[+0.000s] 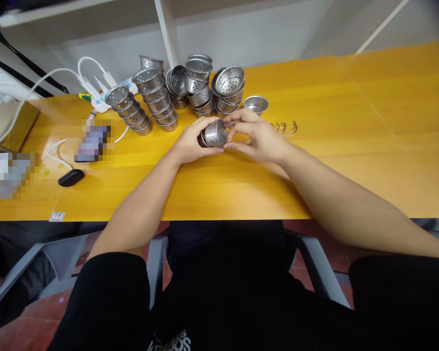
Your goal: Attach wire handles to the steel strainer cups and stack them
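I am working over a long yellow wooden table (351, 170). Towards its back edge, left of the middle, I count at least 4 leaning stacks of silvery, perforated metal cups (157, 97). Just right of them, 1 shallow-looking silvery metal cup (256, 104) stands apart.

Between the stacks and the front edge, I have both hands at work on 1 silvery, perforated metal cup (215, 134), clear of the stacks and tilted on its side. My left hand (190, 141) is wrapped round it, thumb towards the front edge. My right hand (254, 134) is narrowed to a pinch at the cup's right end; I cannot tell whether those fingertips grip anything thin. Behind my right wrist lie a few thin, curved metal wires (286, 128).

I judge the step in hand to be fine fingertip work at the end of this cup, perhaps with 1 such wire. The next move calls for a steady left grip, with small, precise right-hand adjustments and no sideways knock into the stacks.
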A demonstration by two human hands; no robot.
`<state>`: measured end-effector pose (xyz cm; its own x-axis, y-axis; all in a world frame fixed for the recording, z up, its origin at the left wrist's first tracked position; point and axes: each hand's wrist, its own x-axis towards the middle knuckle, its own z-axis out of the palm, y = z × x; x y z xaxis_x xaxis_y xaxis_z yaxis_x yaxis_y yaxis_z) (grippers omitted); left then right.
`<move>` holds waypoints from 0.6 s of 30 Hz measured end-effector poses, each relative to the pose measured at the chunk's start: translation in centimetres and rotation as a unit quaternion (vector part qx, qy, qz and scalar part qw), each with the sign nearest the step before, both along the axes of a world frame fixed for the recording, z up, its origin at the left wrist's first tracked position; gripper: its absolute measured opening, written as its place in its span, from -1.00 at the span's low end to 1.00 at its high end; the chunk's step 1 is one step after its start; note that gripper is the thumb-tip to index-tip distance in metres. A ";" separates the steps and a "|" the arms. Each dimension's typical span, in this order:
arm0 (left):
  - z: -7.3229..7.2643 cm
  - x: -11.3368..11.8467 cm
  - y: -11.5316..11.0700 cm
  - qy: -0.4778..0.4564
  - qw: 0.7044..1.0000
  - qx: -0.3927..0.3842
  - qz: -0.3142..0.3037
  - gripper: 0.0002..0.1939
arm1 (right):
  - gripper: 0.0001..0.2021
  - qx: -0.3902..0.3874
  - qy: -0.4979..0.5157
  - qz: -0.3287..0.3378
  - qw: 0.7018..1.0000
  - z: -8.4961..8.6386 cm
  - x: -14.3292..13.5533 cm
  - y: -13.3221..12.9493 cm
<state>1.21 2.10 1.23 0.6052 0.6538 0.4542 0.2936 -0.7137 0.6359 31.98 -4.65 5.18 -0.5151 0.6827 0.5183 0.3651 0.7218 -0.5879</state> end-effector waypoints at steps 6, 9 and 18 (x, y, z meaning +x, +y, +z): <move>0.0 -0.3 0.1 0.008 1.000 0.006 0.007 0.17 | -0.40 -0.008 0.021 -0.014 1.000 0.3 -0.3 -0.3; 0.0 -0.5 0.0 0.013 1.000 0.002 0.020 0.17 | -0.40 -0.017 0.022 -0.063 0.998 0.8 0.2 -0.3; -0.6 -0.7 0.6 -0.046 0.993 -0.059 0.086 0.21 | -0.49 -0.112 -0.185 -0.042 0.975 1.4 8.1 1.9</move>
<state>0.54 2.74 0.60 0.4383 0.7965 0.4165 0.3415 -0.5762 0.7425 40.11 -2.71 6.61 -0.5763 0.8051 0.1406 0.6350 0.5494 -0.5431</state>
